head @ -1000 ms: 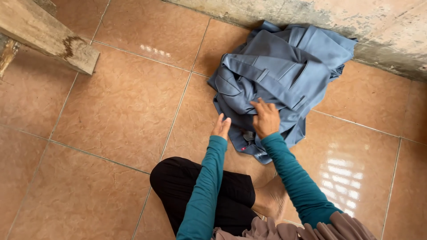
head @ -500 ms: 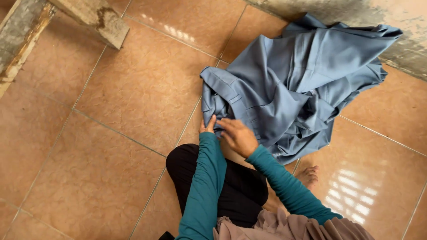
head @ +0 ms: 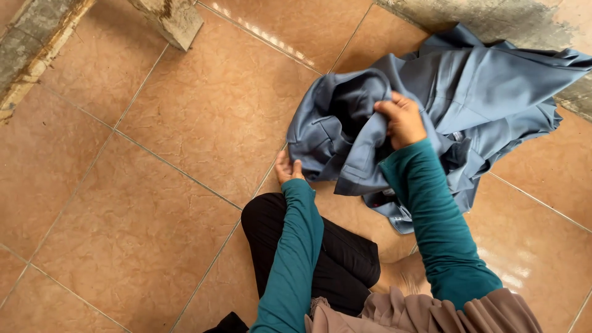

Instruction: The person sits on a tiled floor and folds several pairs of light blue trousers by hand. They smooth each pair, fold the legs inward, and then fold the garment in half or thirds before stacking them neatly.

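Observation:
A crumpled blue-grey garment [head: 468, 92] lies on the tiled floor in front of me, reaching back to the wall. My right hand [head: 402, 118] is closed on a fold of the cloth and lifts it above the pile. Lower and to the left, my left hand [head: 287, 169] grips the garment's near edge just above the floor. Both arms wear teal sleeves. My knee in black trousers [head: 277, 222] is bent beneath them.
Glossy brown floor tiles [head: 154, 203] spread to the left. A rough concrete block [head: 169, 21] stands at the top, a concrete ledge [head: 31, 55] runs along the upper left, and a weathered wall [head: 493, 18] borders the upper right. My bare foot [head: 407, 280] rests near the garment.
My right hand has gone from the near edge up into the pile and raised a fold. My left hand has stayed at the lower edge. The view has shifted left.

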